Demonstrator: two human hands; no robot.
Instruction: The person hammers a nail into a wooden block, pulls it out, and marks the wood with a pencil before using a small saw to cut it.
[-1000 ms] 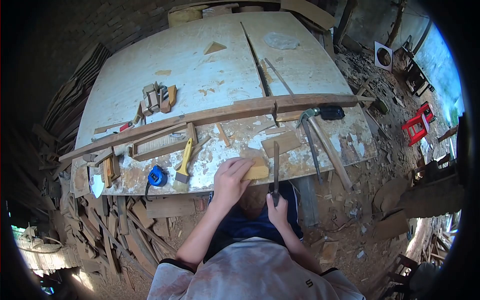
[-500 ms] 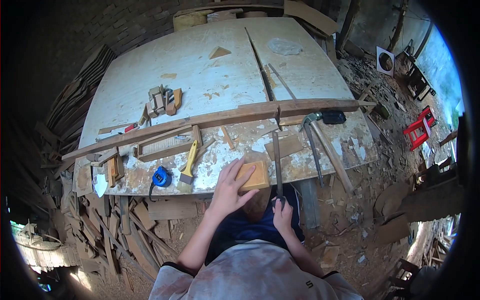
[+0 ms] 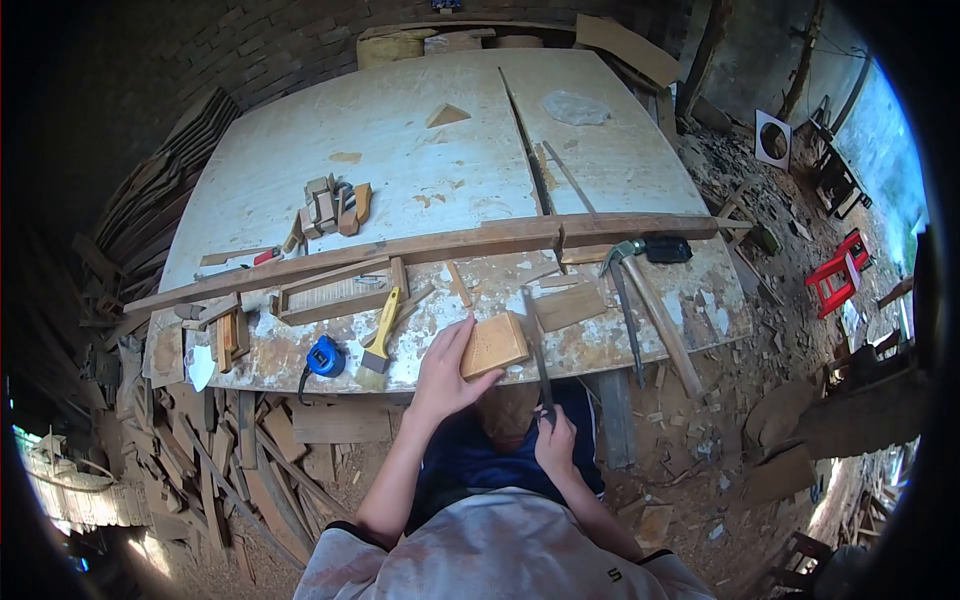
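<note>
My left hand [image 3: 445, 372] holds a small wooden block [image 3: 494, 346] by its left side, fingers along the far left edge and thumb by the near edge. The block rests at the table's front edge, its flat face up. In my closed right hand [image 3: 555, 436] is the handle of a long dark file [image 3: 538, 352]. The file points away from me, just right of the block, its far end over the tabletop.
A blue tape measure [image 3: 324, 356] and a yellow-handled brush [image 3: 384, 330] lie left of the block. A hammer [image 3: 655, 315] lies right. A long wooden beam [image 3: 420, 243] crosses the table [image 3: 370, 115]. Wood scraps [image 3: 285, 425] cover the floor.
The block has turned slightly under my left hand, which now grips its left side rather than lying over its top. The file has swung a little left, its far end drawn nearer.
</note>
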